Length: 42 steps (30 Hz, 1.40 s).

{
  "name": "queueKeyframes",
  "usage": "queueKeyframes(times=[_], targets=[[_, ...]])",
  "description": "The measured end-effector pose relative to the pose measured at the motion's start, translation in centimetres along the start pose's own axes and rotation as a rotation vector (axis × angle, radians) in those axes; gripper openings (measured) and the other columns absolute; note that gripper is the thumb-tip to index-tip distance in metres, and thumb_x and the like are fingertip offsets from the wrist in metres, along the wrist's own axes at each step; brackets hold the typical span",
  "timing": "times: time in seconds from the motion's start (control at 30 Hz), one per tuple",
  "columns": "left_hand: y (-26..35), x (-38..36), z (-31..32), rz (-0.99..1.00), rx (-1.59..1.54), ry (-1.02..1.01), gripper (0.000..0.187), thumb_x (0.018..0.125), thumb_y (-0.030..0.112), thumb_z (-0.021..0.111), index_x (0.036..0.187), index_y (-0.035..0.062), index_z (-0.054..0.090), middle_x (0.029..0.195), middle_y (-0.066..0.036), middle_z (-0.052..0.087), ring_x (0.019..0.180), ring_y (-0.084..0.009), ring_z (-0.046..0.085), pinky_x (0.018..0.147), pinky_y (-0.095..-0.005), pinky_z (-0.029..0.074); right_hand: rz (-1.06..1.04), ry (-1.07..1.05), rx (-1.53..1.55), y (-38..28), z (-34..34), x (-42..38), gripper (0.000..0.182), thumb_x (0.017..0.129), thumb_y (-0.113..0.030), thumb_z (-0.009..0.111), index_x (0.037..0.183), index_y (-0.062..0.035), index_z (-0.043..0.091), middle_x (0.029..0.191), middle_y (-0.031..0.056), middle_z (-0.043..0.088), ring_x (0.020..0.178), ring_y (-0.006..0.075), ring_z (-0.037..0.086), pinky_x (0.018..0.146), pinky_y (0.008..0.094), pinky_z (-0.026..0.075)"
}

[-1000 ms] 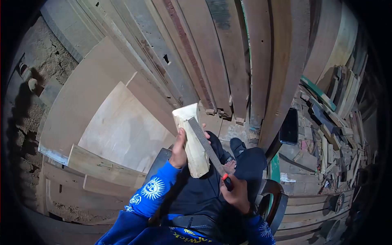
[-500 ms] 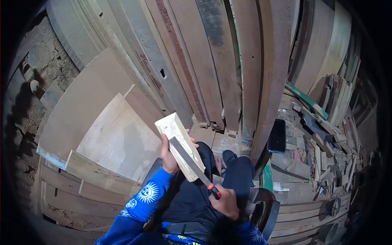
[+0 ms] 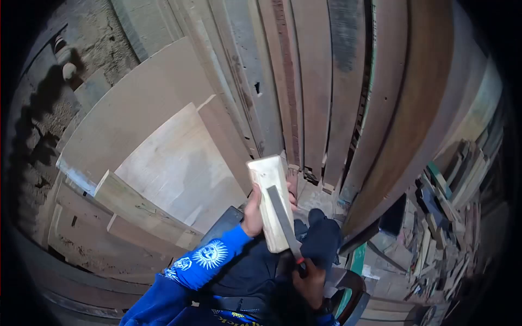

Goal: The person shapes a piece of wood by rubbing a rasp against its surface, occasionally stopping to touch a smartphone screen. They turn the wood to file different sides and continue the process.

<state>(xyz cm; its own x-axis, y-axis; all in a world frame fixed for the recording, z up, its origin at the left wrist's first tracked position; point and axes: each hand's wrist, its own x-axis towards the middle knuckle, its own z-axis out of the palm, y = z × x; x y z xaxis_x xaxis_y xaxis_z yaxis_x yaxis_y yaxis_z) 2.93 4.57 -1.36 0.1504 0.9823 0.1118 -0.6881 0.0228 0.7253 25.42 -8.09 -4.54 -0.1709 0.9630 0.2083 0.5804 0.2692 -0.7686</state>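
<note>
My left hand (image 3: 253,213) is closed around the side of a pale wooden block (image 3: 267,173), with its fingertips showing at the far edge. The block has bevelled edges and a rough, freshly worked face, and is held above my lap. My right hand (image 3: 310,283) grips the red and black handle of a flat metal file (image 3: 280,212). The grey file blade lies lengthwise over the block's upper face, its tip below the block's far end. Shadow darkens my right hand and hides part of the handle.
Tall boards (image 3: 310,81) lean upright ahead of me. Pale plywood sheets (image 3: 174,157) stand at the left beside a plank (image 3: 144,209). A dark phone (image 3: 392,216) is at the right, near a heap of wood scraps (image 3: 435,233). A dark chair part (image 3: 350,288) is beside my leg.
The view has turned, so the surroundings sit further right and the phone shows darker. The block and file stand more upright in view. Both hands keep their holds.
</note>
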Motion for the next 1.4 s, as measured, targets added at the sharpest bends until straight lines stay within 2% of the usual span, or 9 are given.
queueKeyframes(times=[0.1, 0.27, 0.4, 0.67, 0.73, 0.8, 1.07, 1.2, 1.4], targets=[[-0.4, -0.7, 1.1, -0.096, -0.016, -0.059, 0.094, 0.1, 0.074, 0.028, 0.149, -0.005, 0.038, 0.12, -0.02, 0.064, 0.109, -0.0307, 0.067, 0.099, -0.0416, 0.052, 0.081, -0.047, 0.005, 0.1, -0.5, 0.2, 0.017, 0.079, -0.014, 0.073, 0.093, -0.0077, 0.067, 0.062, 0.0135, 0.061, 0.055, 0.0335, 0.066, 0.052, 0.0421, 0.05], [1.0, 0.5, -1.6, 0.04, 0.136, 0.121, 0.103, 0.097, 0.081, 0.021, 0.149, -0.0064, 0.039, 0.116, -0.02, 0.066, 0.106, -0.0295, 0.069, 0.092, -0.041, 0.057, 0.238, -0.133, -0.004, 1.0, -1.3, 0.3, 0.023, 0.077, -0.019, 0.075, 0.095, -0.0077, 0.069, 0.06, 0.0131, 0.059, 0.054, 0.0303, 0.064, 0.054, 0.0398, 0.05], [-0.4, -0.2, -0.6, -0.091, 0.13, 0.007, 0.106, 0.093, 0.083, 0.033, 0.148, -0.0082, 0.039, 0.119, -0.021, 0.065, 0.107, -0.0302, 0.068, 0.097, -0.0421, 0.053, 0.168, -0.062, -0.006, 0.5, -0.8, 0.6, 0.015, 0.08, -0.016, 0.073, 0.089, -0.0072, 0.066, 0.057, 0.0121, 0.057, 0.048, 0.0278, 0.061, 0.048, 0.0388, 0.045], [0.4, 0.3, -0.4, 0.069, 0.133, 0.062, 0.109, 0.093, 0.085, 0.025, 0.15, -0.008, 0.037, 0.119, -0.022, 0.065, 0.106, -0.0333, 0.069, 0.094, -0.044, 0.056, 0.148, -0.078, 0.051, -0.3, -1.0, 0.6, 0.01, 0.082, -0.011, 0.071, 0.085, -0.0057, 0.064, 0.056, 0.0129, 0.051, 0.045, 0.0217, 0.052, 0.048, 0.0367, 0.038], [-0.3, -0.2, 0.6, -0.051, 0.07, 0.027, 0.109, 0.093, 0.084, 0.026, 0.151, -0.0073, 0.036, 0.122, -0.022, 0.064, 0.108, -0.0331, 0.069, 0.095, -0.0441, 0.056, 0.169, -0.064, 0.102, -0.3, -0.4, 0.4, 0.015, 0.081, -0.011, 0.07, 0.093, -0.0047, 0.064, 0.058, 0.0147, 0.055, 0.049, 0.0303, 0.06, 0.05, 0.038, 0.045], [-0.6, -1.2, 1.8, -0.131, 0.105, -0.036, 0.109, 0.094, 0.084, 0.026, 0.152, -0.0072, 0.034, 0.123, -0.022, 0.064, 0.109, -0.033, 0.068, 0.095, -0.043, 0.055, 0.23, -0.046, 0.109, -1.1, -0.1, 0.5, 0.016, 0.081, -0.01, 0.071, 0.093, -0.0034, 0.064, 0.057, 0.014, 0.053, 0.048, 0.0294, 0.058, 0.05, 0.0379, 0.045], [0.4, 0.5, -0.3, 0.084, 0.083, 0.039, 0.099, 0.099, 0.078, 0.016, 0.146, -0.0054, 0.043, 0.112, -0.018, 0.067, 0.101, -0.0271, 0.07, 0.095, -0.0414, 0.056, 0.02, -0.03, 0.02, -0.5, 0.0, 0.1, 0.019, 0.081, -0.012, 0.074, 0.096, -0.0022, 0.067, 0.055, 0.0113, 0.053, 0.045, 0.0282, 0.057, 0.046, 0.0392, 0.044], [-1.1, -1.1, 2.0, -0.032, 0.095, -0.112, 0.091, 0.103, 0.071, 0.022, 0.147, -0.0054, 0.042, 0.113, -0.019, 0.066, 0.102, -0.0282, 0.069, 0.093, -0.0396, 0.054, 0.042, 0.034, 0.111, -0.8, 0.5, -0.1, 0.018, 0.081, -0.012, 0.075, 0.095, -0.0027, 0.067, 0.056, 0.012, 0.054, 0.045, 0.03, 0.057, 0.046, 0.0395, 0.044], [0.9, 0.5, 0.4, 0.056, 0.133, 0.038, 0.104, 0.097, 0.081, 0.017, 0.145, -0.0063, 0.044, 0.108, -0.018, 0.068, 0.097, -0.028, 0.071, 0.087, -0.0403, 0.059, -0.02, 0.088, 0.025, -0.3, 0.5, -0.3, 0.02, 0.08, -0.012, 0.076, 0.095, -0.0035, 0.066, 0.056, 0.0124, 0.054, 0.048, 0.032, 0.059, 0.047, 0.0403, 0.045]])
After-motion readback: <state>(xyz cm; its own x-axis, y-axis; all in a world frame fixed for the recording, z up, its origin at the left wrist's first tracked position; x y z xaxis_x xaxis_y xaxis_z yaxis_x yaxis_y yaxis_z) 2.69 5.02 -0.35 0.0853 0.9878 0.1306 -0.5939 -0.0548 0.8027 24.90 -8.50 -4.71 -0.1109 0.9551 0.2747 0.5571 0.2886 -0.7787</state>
